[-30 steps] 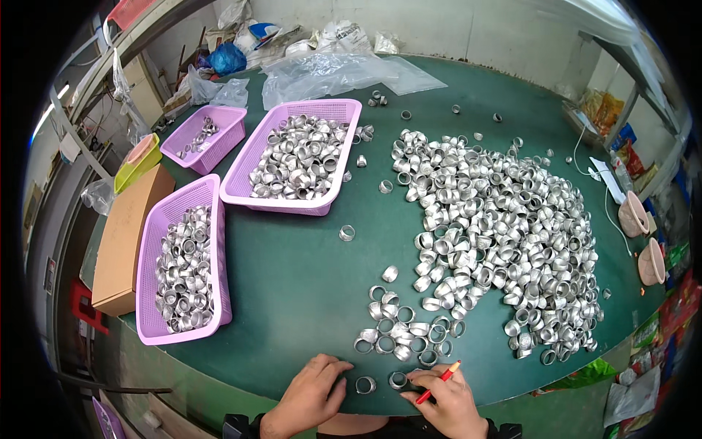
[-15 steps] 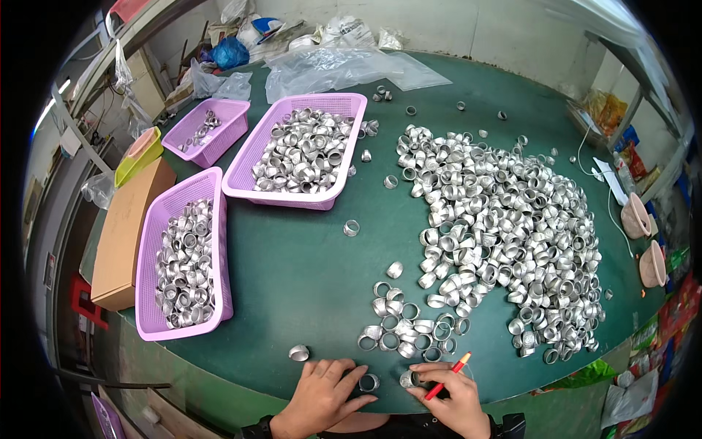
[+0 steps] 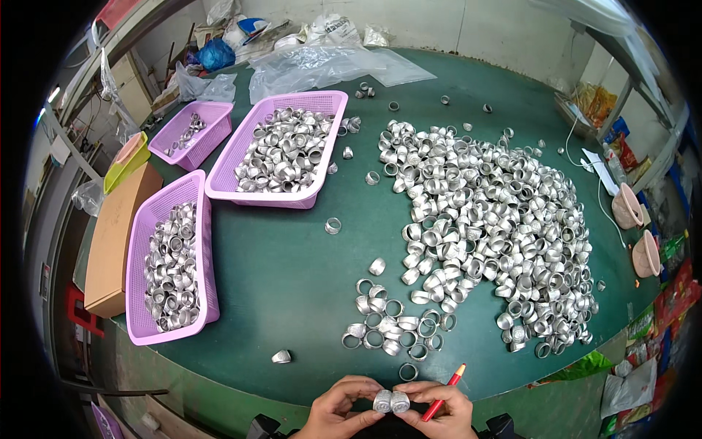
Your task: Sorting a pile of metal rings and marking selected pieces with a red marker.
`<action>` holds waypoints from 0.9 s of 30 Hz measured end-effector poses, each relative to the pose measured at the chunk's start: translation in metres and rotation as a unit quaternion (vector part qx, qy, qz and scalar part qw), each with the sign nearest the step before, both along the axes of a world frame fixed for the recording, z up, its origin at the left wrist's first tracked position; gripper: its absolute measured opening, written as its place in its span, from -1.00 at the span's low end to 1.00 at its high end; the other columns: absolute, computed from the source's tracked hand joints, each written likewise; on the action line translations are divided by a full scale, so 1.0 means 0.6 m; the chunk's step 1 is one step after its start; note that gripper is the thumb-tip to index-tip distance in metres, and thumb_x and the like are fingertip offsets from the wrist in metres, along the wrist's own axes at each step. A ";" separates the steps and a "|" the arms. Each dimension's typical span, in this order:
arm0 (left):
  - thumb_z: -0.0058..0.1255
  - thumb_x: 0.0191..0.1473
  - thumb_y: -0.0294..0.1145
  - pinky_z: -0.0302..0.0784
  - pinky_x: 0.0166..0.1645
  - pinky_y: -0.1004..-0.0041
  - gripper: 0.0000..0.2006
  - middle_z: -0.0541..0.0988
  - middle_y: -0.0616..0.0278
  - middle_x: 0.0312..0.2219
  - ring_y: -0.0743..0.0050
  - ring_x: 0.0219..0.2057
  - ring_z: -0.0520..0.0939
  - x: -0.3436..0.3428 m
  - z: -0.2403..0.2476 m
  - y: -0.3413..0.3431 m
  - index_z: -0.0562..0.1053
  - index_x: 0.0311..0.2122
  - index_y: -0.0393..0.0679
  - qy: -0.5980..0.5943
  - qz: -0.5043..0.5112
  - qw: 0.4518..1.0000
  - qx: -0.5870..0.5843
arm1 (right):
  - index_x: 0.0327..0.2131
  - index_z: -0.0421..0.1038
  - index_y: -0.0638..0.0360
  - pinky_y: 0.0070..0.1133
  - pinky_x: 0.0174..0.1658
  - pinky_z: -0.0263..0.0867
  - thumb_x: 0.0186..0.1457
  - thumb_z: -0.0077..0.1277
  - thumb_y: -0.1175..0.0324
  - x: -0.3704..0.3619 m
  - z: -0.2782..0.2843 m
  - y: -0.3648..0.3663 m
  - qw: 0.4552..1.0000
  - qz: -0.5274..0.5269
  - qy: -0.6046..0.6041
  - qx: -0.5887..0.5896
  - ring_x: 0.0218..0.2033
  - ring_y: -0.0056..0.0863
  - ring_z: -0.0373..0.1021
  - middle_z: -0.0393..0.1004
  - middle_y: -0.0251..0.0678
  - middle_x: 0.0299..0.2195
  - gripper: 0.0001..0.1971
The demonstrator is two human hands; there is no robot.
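At the table's near edge my left hand (image 3: pixel 338 408) pinches a silver metal ring (image 3: pixel 382 401) between thumb and fingers. My right hand (image 3: pixel 447 411) grips a second silver ring (image 3: pixel 399 402) at its fingertips, with a red pencil (image 3: pixel 436 407) tucked across the same hand, tip pointing up and away. The two rings sit side by side, seemingly touching, patterned faces toward me. A loose ring (image 3: pixel 408 372) lies just beyond my right hand. Another ring (image 3: pixel 281 356) rests on its own to the left. A small group of rings (image 3: pixel 392 331) spreads beyond my hands.
A large heap of rings (image 3: pixel 497 219) covers the right of the green table (image 3: pixel 278 293). Purple baskets holding rings stand at left: a near one (image 3: pixel 212 300), a large one (image 3: pixel 314 197) and a small one (image 3: pixel 194 157). A cardboard box (image 3: pixel 117 249) lies beside them. Plastic sheeting (image 3: pixel 322 69) lies at the back.
My left hand has taken hold of a ring from the table. Both hands have come together near the edge, bringing their rings side by side. The view has shifted slightly.
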State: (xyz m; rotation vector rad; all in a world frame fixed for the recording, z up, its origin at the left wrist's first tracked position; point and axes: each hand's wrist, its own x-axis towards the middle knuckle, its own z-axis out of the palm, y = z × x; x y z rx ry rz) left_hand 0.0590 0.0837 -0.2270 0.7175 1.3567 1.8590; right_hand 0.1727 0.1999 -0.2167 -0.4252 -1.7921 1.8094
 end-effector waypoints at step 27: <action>0.28 -0.46 -0.49 0.38 -0.43 0.57 -0.64 0.44 0.15 -0.51 0.49 -0.46 0.47 0.002 0.002 -0.011 0.43 -0.42 -0.28 0.269 0.057 0.956 -0.104 | -0.41 0.30 0.23 -0.63 -0.39 0.28 -0.32 0.13 0.60 -0.001 0.026 0.006 0.986 -0.039 -0.066 0.148 -0.41 -0.45 0.34 0.37 -0.21 -0.41 -0.71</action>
